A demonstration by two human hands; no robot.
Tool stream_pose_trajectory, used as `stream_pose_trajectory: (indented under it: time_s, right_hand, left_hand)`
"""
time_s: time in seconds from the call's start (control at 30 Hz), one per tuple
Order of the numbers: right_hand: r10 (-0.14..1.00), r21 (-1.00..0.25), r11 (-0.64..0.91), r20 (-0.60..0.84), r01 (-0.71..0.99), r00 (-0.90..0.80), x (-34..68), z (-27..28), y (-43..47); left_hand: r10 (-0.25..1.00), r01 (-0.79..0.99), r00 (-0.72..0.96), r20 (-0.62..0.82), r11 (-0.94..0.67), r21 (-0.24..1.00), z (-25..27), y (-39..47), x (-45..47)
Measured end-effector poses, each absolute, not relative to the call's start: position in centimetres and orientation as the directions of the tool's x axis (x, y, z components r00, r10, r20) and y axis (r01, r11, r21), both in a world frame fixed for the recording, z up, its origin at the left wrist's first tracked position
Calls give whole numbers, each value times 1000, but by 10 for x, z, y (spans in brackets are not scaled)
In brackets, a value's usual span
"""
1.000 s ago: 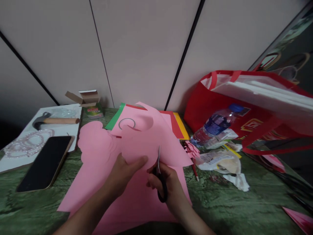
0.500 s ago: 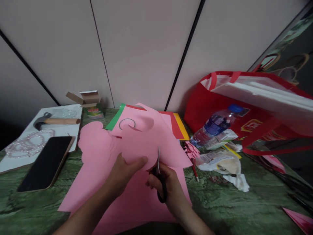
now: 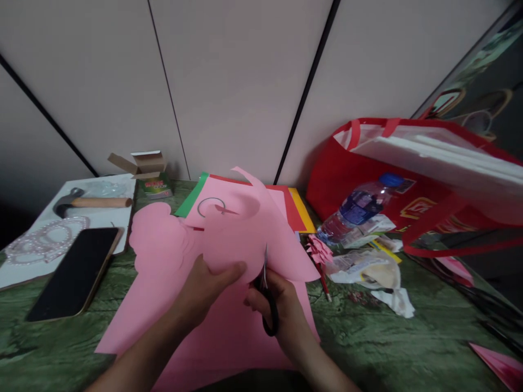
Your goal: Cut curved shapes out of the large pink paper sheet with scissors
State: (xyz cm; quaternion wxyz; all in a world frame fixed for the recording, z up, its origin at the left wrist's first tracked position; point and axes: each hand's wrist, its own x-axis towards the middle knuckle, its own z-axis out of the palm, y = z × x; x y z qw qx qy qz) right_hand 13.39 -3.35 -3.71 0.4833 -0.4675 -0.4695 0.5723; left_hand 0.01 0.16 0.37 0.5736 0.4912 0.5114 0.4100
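Note:
My left hand (image 3: 210, 286) pinches the lower left edge of a raised pink sheet of paper (image 3: 232, 242), thumb on top. Black-handled scissors (image 3: 268, 310) sit in my right hand (image 3: 286, 305), with fingers wrapped about the handles. Their blades point away from me and meet the sheet just right of my left thumb. A curled strip of the sheet (image 3: 255, 185) stands up at the back. Beneath both hands lies a larger pink sheet (image 3: 232, 343). Left of them rests a stack of scalloped pink cutouts (image 3: 157, 237).
On the left are a phone (image 3: 75, 275), a hammer (image 3: 98, 202), a beaded strand (image 3: 44, 239) and an opened small box (image 3: 157, 185). On the right stand a water bottle (image 3: 355, 209) and a red bag (image 3: 330, 169). A pink paper flower (image 3: 318, 250) lies near plastic wrappers (image 3: 368, 269).
The curled strip at the back of the sheet has shifted and now looks narrower. Both hands keep nearly the same place, and the view has moved slightly.

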Motion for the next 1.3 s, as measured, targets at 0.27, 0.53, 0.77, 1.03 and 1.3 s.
stream_pose_trajectory:
  time_s: [0.27, 0.53, 0.77, 1.03, 1.3]
  right_hand:
    - [988, -976, -140, -128, -165, -81, 133, -35, -34]
    - [988, -977, -140, -127, -159, -88, 133, -32, -35]
    - [989, -973, -133, -119, -189, -83, 131, -33, -33]
    - [990, -973, -133, -121, -191, -76, 131, -31, -34]
    - [988, -970, -142, -127, -196, -83, 130, -27, -33]
  left_hand:
    - [968, 46, 176, -178, 173, 984, 10, 2, 3]
    - [970, 81, 161, -180, 169, 982, 6, 2, -1]
    - [970, 72, 152, -191, 182, 981, 5, 2, -2]
    - [969, 69, 140, -203, 195, 978, 5, 2, -2]
    - [973, 61, 144, -182, 175, 983, -1, 3, -7]
